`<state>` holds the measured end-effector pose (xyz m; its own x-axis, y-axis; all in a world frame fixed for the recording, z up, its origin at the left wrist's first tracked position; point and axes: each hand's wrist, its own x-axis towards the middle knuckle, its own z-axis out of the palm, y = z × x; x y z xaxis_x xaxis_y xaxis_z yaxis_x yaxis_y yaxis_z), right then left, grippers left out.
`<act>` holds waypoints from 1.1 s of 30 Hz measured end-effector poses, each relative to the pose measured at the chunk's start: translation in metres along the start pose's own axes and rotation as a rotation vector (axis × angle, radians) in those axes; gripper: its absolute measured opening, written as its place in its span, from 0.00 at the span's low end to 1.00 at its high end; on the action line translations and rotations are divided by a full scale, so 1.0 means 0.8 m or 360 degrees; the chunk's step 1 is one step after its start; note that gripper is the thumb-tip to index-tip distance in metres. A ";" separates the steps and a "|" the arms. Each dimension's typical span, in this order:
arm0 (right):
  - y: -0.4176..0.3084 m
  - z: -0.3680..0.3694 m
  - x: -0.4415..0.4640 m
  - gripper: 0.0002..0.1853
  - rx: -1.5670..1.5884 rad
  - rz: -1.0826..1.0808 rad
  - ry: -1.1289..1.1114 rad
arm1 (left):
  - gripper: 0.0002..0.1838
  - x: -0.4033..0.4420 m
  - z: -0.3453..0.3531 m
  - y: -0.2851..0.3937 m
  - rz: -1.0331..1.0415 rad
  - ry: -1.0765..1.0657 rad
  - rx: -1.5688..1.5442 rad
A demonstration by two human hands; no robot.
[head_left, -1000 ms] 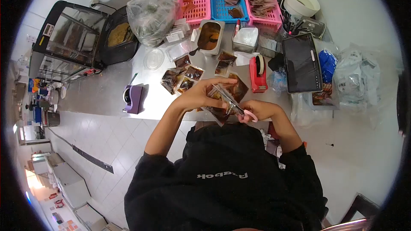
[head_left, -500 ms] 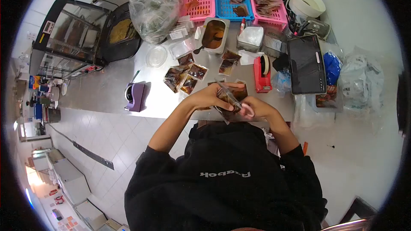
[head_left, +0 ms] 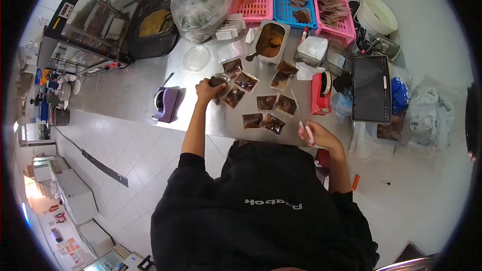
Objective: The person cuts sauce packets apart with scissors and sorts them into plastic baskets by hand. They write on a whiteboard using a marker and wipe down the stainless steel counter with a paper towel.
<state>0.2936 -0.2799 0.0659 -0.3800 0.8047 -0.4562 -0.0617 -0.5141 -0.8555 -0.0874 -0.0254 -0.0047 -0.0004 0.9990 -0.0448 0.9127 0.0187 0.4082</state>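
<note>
My left hand (head_left: 210, 91) is closed on a dark sauce packet (head_left: 219, 81) at the left edge of a group of packets (head_left: 246, 82). On the right, my right hand (head_left: 319, 134) holds scissors with pink handles (head_left: 310, 133), their blades pointing up and away from me. Between my hands, several brown packets (head_left: 272, 123) lie flat near the table's front edge. Two joined packets (head_left: 284, 74) rest farther back, below a metal tub (head_left: 271, 41) of orange-brown sauce with a dark spoon in it.
A purple tape dispenser (head_left: 166, 105) stands left, a red one (head_left: 321, 93) right. Behind are pink (head_left: 252, 1) and blue baskets (head_left: 295, 6), a clear lid (head_left: 196, 58) and a full plastic bag (head_left: 200, 10). A black tablet (head_left: 371, 89) lies right of the red dispenser.
My hands have moved apart. My left hand went left with a packet to the group, while my right hand moved right with the scissors. Several packets now show between them.
</note>
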 end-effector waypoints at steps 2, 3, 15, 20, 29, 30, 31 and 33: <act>-0.005 0.013 0.010 0.12 -0.0159 -0.0020 0.0016 | 0.33 0.016 -0.002 -0.007 0.0243 -0.0204 -0.0084; -0.012 0.019 0.011 0.12 -0.0092 0.0036 0.0046 | 0.31 0.013 -0.011 0.000 0.0406 -0.0166 -0.0092; -0.065 0.099 0.093 0.07 0.0235 -0.0724 0.0196 | 0.13 -0.091 -0.130 0.101 0.0663 0.0137 -0.0870; -0.113 0.128 0.126 0.14 0.0510 -0.0877 0.0540 | 0.15 -0.159 -0.144 0.147 0.0550 -0.0483 -0.1518; -0.158 0.022 -0.013 0.26 -0.0320 -0.0234 -0.0387 | 0.33 -0.198 -0.197 0.194 0.0344 -0.0856 -0.2198; -0.160 0.011 -0.028 0.26 -0.0650 -0.0141 -0.0524 | 0.32 -0.201 -0.201 0.199 0.0359 -0.0868 -0.2191; -0.161 0.007 -0.038 0.26 -0.0973 -0.0045 -0.0659 | 0.31 -0.204 -0.206 0.204 0.0375 -0.0881 -0.2185; -0.174 0.018 -0.052 0.21 -0.0860 -0.0047 -0.0830 | 0.31 -0.210 -0.212 0.216 0.0487 -0.0904 -0.2186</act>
<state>0.3047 -0.2460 0.2072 -0.7813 0.5020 -0.3708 0.3319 -0.1690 -0.9281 0.0011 -0.1830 0.2281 0.5583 0.8296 -0.0075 -0.2289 0.1627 0.9597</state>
